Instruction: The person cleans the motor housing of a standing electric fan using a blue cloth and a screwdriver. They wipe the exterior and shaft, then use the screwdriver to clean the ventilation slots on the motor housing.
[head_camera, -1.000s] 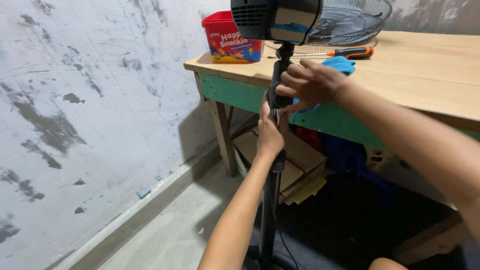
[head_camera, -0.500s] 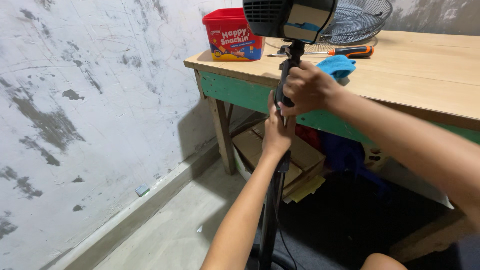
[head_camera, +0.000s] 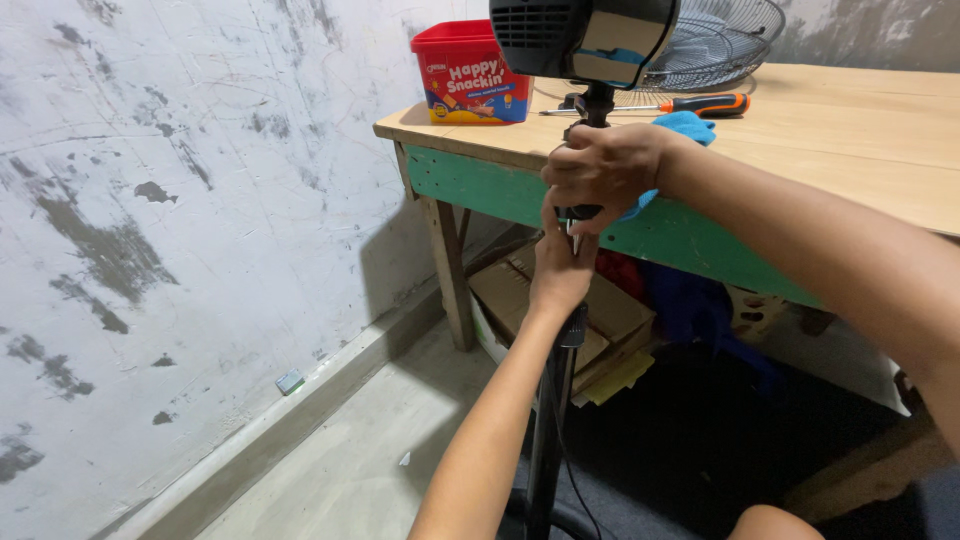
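Two hands on one black fan pole (head_camera: 548, 440), stacked. Fan motor housing (head_camera: 583, 38) sits at the top of frame, in front of the wooden table (head_camera: 850, 130).

Change over the last second: right hand (head_camera: 600, 168) has turned from an open, fingers-forward hold on the upper tube to a tight wrap, knuckles now across the tube just under the housing neck. Left hand (head_camera: 560, 268) has crept up slightly and now sits touching the underside of the right. Housing has drifted a little rightward in view. Reads as grip tightening at the height joint, likely a twist or clamp action there; cannot see the collar itself.

Hands now: right closed fully round the tube, fingers curled, no gap. Left closed round the pole directly below, thumb side up, palm hidden.

Nearby on table: red snack tub (head_camera: 470, 75), orange-handled screwdriver (head_camera: 700, 103), blue cloth (head_camera: 683, 125), wire fan grille (head_camera: 715, 40). Cardboard boxes (head_camera: 610, 315) beneath.
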